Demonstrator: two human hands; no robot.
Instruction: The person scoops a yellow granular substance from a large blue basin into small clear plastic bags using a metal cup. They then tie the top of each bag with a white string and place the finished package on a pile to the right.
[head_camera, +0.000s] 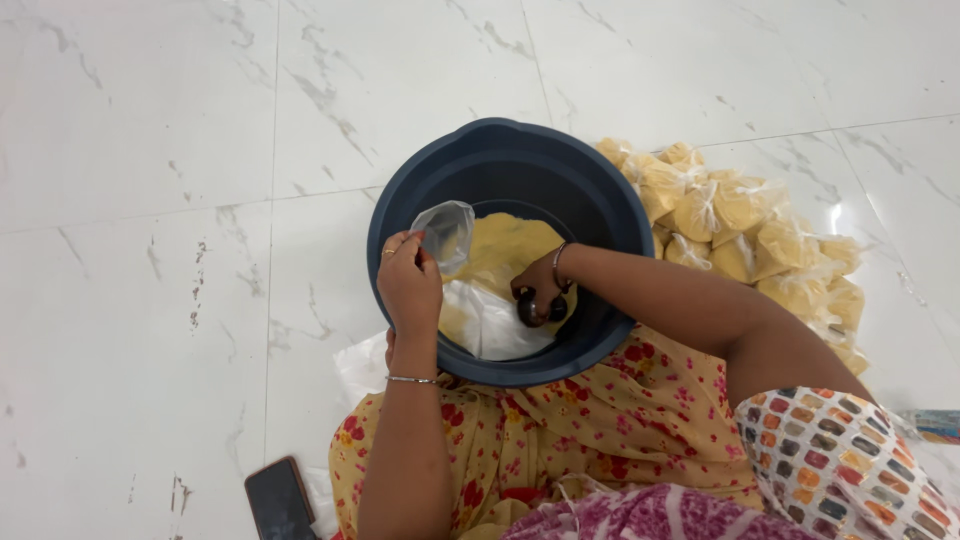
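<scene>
From the head camera, the left hand (408, 283) pinches a small clear bag (445, 233) at the rim of the dark blue tub (400, 205); the bag stands long-ways up, tilted right. The right hand (540, 292) grips a dark scoop (540, 308) down in the yellow powder (505, 250). Filled bags (745, 235) lie beside the tub.

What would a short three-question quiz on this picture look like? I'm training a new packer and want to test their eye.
1. True or false: the left hand holds a small clear plastic bag open over the dark blue tub.
2. What does the right hand grip inside the tub?
A. a dark round scoop
B. a knife
C. a brush
3. Where do the tied bags of yellow powder lie: on the floor right of the tub, or inside it?

Key: 1 true. 2 A. 3 on the floor right of the tub.
</scene>
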